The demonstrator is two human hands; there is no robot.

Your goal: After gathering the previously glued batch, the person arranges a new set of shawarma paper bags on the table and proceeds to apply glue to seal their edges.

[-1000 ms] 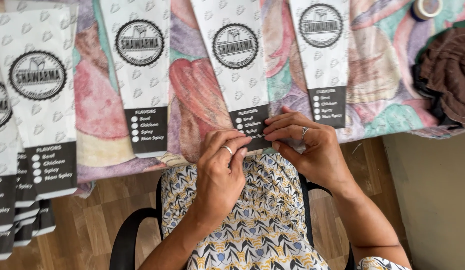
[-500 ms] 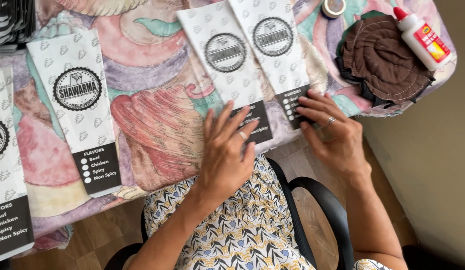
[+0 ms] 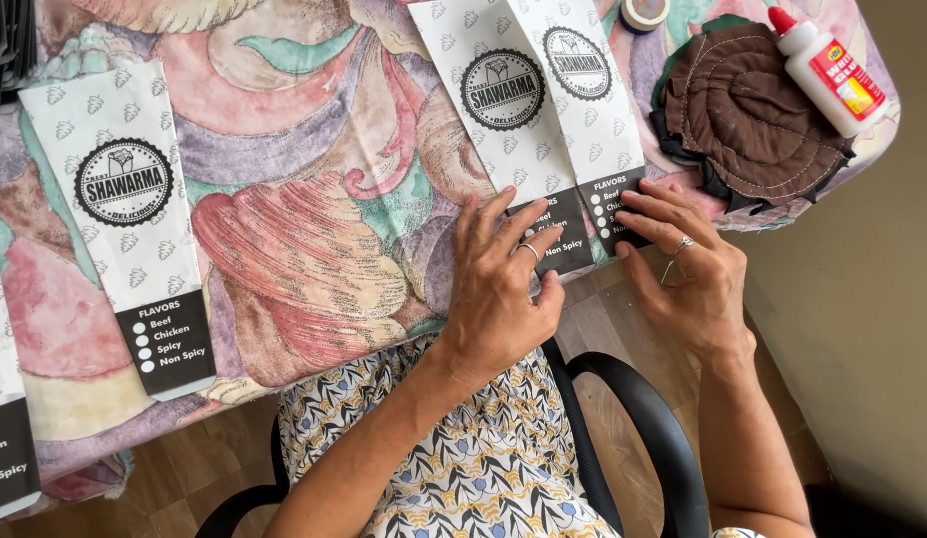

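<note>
The left hand [image 3: 498,289] lay flat, palm down, with its fingers spread, on the lower end of a long white paper sleeve [image 3: 493,120] printed with a round black emblem and a black panel at its bottom edge. The fingertips covered part of that black panel; a ring showed on one finger. The hand pinched nothing.

The right hand [image 3: 683,269] rested just beside it, fingers extended and slightly fanned, with the fingertips pressing on the black panel of a second paper sleeve [image 3: 583,110]. This hand also wore a ring and gripped nothing. The two hands were near each other but not touching.

Both sleeves lay on the table [image 3: 314,229], which was covered with a cloth of pink, purple and green swirls. They sat side by side at a slant, with the first sleeve's right edge overlapping the second one. Their lower ends reached the near edge of the table, directly above the person's lap.

A third sleeve [image 3: 130,219] of the same kind lay well apart at the left, and part of a fourth sleeve [image 3: 5,448] showed at the left border of the view.

At the upper right of the table lay a pile of brown stitched fabric pieces [image 3: 753,110]. A white glue bottle with a red cap [image 3: 827,70] lay just beside the pile. A roll of tape [image 3: 644,12] sat at the top edge.

A black chair arm [image 3: 643,418] curved below the hands.
</note>
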